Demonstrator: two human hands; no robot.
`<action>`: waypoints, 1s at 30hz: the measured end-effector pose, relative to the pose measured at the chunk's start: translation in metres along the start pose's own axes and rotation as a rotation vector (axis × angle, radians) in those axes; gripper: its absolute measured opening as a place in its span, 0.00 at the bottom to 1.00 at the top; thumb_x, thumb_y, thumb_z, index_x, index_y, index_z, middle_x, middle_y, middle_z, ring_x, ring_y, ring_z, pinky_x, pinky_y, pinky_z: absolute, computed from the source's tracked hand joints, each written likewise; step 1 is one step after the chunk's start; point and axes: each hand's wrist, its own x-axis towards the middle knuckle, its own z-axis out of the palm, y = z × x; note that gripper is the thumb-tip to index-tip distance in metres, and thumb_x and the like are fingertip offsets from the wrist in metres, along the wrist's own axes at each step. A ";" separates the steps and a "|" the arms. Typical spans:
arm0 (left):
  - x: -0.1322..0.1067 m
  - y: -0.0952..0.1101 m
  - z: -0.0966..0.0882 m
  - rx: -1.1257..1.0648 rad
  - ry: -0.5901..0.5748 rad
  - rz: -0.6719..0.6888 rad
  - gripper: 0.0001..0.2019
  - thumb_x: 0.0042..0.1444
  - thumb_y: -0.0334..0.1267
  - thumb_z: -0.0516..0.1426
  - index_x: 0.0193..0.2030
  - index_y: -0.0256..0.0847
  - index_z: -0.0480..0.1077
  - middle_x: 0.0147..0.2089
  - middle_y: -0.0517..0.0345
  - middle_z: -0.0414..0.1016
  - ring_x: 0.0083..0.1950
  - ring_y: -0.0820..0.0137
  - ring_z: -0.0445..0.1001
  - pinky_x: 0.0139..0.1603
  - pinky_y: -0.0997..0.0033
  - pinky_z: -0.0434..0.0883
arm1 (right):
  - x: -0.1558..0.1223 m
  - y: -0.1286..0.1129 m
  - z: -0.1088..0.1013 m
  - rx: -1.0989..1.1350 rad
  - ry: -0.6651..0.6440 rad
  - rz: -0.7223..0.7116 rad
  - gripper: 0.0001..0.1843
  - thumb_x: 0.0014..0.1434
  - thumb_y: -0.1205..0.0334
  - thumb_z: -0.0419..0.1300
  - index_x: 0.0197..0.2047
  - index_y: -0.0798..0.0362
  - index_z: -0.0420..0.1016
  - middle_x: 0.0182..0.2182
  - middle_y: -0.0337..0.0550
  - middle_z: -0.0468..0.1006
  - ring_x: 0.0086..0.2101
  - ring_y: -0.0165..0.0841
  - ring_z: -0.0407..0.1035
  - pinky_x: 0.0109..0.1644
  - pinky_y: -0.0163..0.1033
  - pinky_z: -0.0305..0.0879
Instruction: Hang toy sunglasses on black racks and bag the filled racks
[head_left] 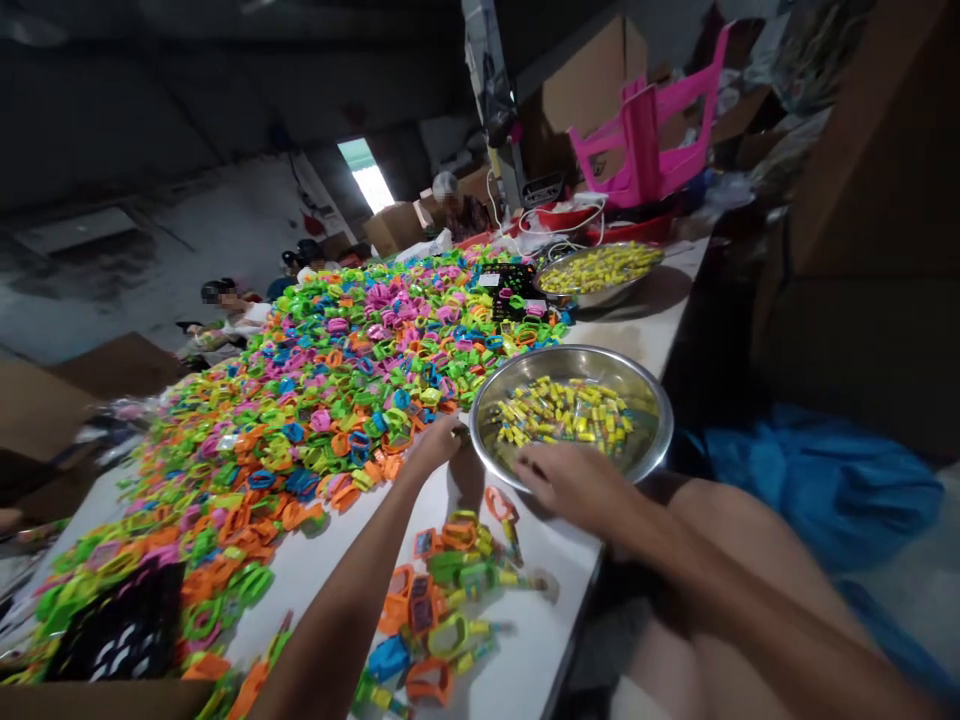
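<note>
My right hand (566,478) is at the near rim of a steel bowl (660,425), fingers curled together; what they hold, if anything, is hidden. Small yellow tube-shaped pieces (562,410) lie inside the bowl. My left hand (439,445) sits just left of the bowl, beside the pile of toy plastic watches (375,370). Its fingers look closed, with their tips mostly hidden. Between my forearms lies a loose group of watches (424,600) in orange, green and blue, with yellow tubes (517,578) at their right ends.
A second steel bowl (600,270) of yellow pieces stands farther back on the white table (540,650). Black trays (120,620) lie among the watches. Behind are an upturned pink stool (645,140) and several people. Blue plastic (817,480) lies to the right.
</note>
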 end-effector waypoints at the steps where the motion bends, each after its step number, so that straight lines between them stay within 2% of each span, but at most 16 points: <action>1: -0.005 0.000 -0.004 -0.021 0.007 -0.028 0.15 0.65 0.49 0.66 0.43 0.37 0.79 0.40 0.54 0.81 0.39 0.66 0.78 0.46 0.61 0.77 | 0.012 0.007 -0.006 -0.024 0.001 0.023 0.17 0.78 0.56 0.54 0.48 0.51 0.84 0.44 0.51 0.88 0.44 0.45 0.83 0.39 0.39 0.66; 4: -0.031 0.003 -0.018 -0.116 0.074 -0.121 0.22 0.60 0.54 0.66 0.45 0.34 0.81 0.39 0.51 0.82 0.30 0.68 0.74 0.35 0.66 0.73 | 0.053 0.024 -0.010 -0.089 -0.047 0.002 0.12 0.74 0.64 0.58 0.48 0.56 0.84 0.47 0.58 0.87 0.47 0.49 0.83 0.43 0.42 0.70; 7: -0.071 0.014 -0.028 -0.244 0.149 -0.194 0.30 0.57 0.60 0.64 0.51 0.32 0.81 0.35 0.51 0.81 0.29 0.65 0.75 0.29 0.67 0.70 | 0.088 0.031 0.001 -0.157 -0.131 -0.107 0.09 0.73 0.67 0.62 0.52 0.56 0.83 0.52 0.54 0.85 0.52 0.45 0.81 0.53 0.47 0.75; 10: -0.113 0.036 -0.027 -0.377 0.167 -0.235 0.26 0.57 0.58 0.63 0.47 0.34 0.82 0.31 0.54 0.80 0.31 0.64 0.77 0.31 0.67 0.74 | 0.109 0.033 0.017 -0.229 -0.204 -0.201 0.13 0.74 0.58 0.66 0.57 0.54 0.80 0.56 0.49 0.82 0.52 0.41 0.79 0.59 0.53 0.77; 14: -0.151 0.071 -0.017 -0.526 0.162 -0.276 0.18 0.60 0.53 0.64 0.39 0.38 0.82 0.30 0.56 0.81 0.30 0.67 0.78 0.32 0.71 0.72 | 0.121 0.036 0.029 -0.292 -0.232 -0.269 0.15 0.75 0.56 0.65 0.59 0.54 0.79 0.56 0.49 0.82 0.51 0.41 0.79 0.57 0.53 0.78; 18: -0.160 0.088 -0.012 -0.682 0.155 -0.268 0.16 0.58 0.52 0.67 0.38 0.40 0.84 0.31 0.56 0.82 0.32 0.67 0.78 0.30 0.73 0.69 | 0.120 0.036 0.026 -0.278 -0.194 -0.288 0.11 0.73 0.63 0.62 0.56 0.56 0.79 0.49 0.55 0.85 0.46 0.44 0.81 0.49 0.46 0.73; 21: -0.160 0.085 -0.012 -0.788 0.171 -0.239 0.16 0.57 0.53 0.69 0.38 0.40 0.85 0.31 0.55 0.83 0.32 0.67 0.77 0.32 0.72 0.70 | 0.109 0.034 0.014 -0.212 -0.106 -0.252 0.13 0.72 0.63 0.59 0.56 0.56 0.76 0.45 0.56 0.86 0.43 0.47 0.81 0.45 0.43 0.69; 24: -0.160 0.079 -0.018 -0.909 0.184 -0.191 0.17 0.56 0.52 0.70 0.39 0.39 0.86 0.36 0.51 0.86 0.36 0.65 0.80 0.39 0.69 0.73 | 0.091 0.026 -0.001 -0.129 -0.030 -0.216 0.16 0.77 0.61 0.50 0.60 0.57 0.71 0.47 0.55 0.85 0.45 0.44 0.80 0.47 0.42 0.70; 26: -0.160 0.077 -0.024 -0.916 0.269 -0.137 0.14 0.55 0.50 0.71 0.39 0.41 0.88 0.43 0.49 0.87 0.44 0.62 0.82 0.46 0.66 0.75 | 0.079 0.017 -0.008 0.027 0.029 -0.227 0.21 0.80 0.58 0.43 0.66 0.56 0.68 0.52 0.56 0.83 0.49 0.42 0.80 0.51 0.43 0.72; 27: -0.160 0.077 -0.028 -0.887 0.348 -0.113 0.13 0.56 0.48 0.71 0.39 0.42 0.88 0.45 0.49 0.87 0.47 0.61 0.82 0.49 0.65 0.75 | 0.073 0.011 -0.011 0.135 0.058 -0.245 0.23 0.81 0.56 0.41 0.68 0.54 0.67 0.56 0.56 0.82 0.52 0.42 0.78 0.54 0.44 0.72; 30: -0.162 0.079 -0.034 -0.776 0.649 -0.055 0.08 0.59 0.46 0.70 0.39 0.45 0.88 0.43 0.52 0.86 0.49 0.61 0.81 0.53 0.63 0.76 | 0.055 -0.011 -0.012 0.434 0.101 -0.325 0.23 0.81 0.51 0.45 0.67 0.50 0.71 0.59 0.54 0.79 0.58 0.43 0.74 0.62 0.48 0.70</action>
